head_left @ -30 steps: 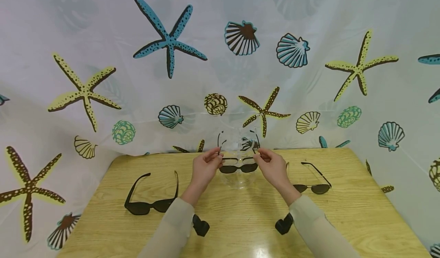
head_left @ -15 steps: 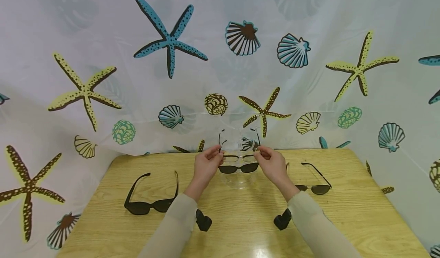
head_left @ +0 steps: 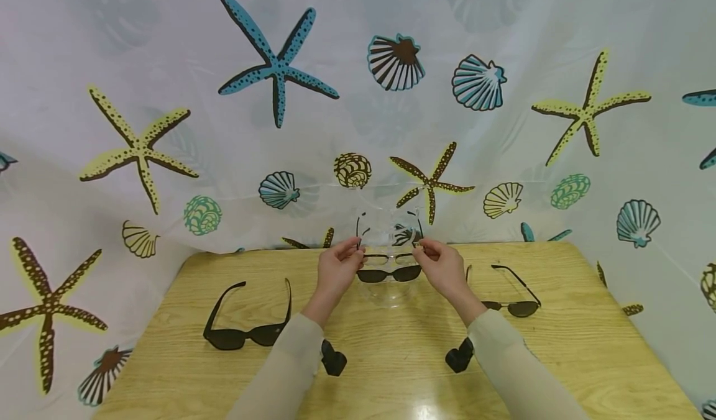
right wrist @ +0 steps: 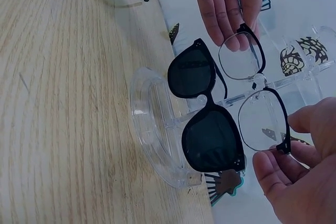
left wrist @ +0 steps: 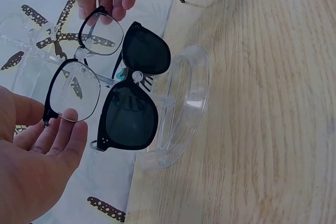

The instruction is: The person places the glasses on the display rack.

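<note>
A pair of clear-lens eyeglasses (left wrist: 56, 85) with a dark upper rim sits on a clear plastic display stand (left wrist: 197, 85). My left hand (head_left: 339, 273) pinches the frame at its left hinge, thumb above and fingers below. At the opposite hinge, my right hand (head_left: 444, 269) pinches the other end the same way. Just below on the same stand hang black sunglasses (right wrist: 212, 137), their dark lenses facing out. The nose bridge of the eyeglasses lies at the stand's upright post (right wrist: 296, 80). Both temples point back toward the curtain.
Black sunglasses (head_left: 226, 339) lie unfolded on the wooden table (head_left: 380, 358) at the left. Thin-framed sunglasses (head_left: 522, 309) lie at the right, partly behind my right forearm. A white curtain (head_left: 335, 128) printed with starfish and shells hangs behind the table and along both sides.
Both hands, still gripping the eyeglasses, have shifted very slightly, and the eyeglasses' front has risen a touch relative to the sunglasses below. The other glasses stay in place.
</note>
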Demonstrator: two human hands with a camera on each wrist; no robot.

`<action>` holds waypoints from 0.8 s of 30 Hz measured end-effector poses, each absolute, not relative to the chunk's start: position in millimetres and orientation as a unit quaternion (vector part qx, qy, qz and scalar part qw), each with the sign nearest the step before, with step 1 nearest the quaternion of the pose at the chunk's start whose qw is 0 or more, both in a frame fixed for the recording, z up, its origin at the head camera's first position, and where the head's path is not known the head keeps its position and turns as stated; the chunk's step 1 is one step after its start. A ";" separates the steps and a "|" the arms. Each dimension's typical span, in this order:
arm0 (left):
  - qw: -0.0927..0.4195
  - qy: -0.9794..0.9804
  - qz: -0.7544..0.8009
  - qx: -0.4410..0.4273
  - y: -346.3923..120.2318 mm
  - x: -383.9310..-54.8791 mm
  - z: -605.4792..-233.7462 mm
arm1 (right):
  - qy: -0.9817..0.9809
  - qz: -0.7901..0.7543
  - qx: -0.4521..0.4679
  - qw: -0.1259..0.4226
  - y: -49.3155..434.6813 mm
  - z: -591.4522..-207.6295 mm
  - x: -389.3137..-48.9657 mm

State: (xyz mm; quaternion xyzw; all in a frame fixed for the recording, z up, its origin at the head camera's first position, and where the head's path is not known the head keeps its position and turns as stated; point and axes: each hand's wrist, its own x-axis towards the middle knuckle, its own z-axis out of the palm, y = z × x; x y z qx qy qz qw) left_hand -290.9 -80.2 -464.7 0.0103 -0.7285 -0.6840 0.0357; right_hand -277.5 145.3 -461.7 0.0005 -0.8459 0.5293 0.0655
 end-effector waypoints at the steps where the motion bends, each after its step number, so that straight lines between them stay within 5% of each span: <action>1: 0.036 -0.729 -0.683 0.011 -80.3 -290.7 -465.0 | -0.846 0.529 0.001 0.065 145.3 -461.7 -277.4; 24: 0.049 -0.752 -0.657 0.004 -81.6 -289.9 -465.0 | -0.849 0.525 0.005 0.058 145.8 -461.4 -279.7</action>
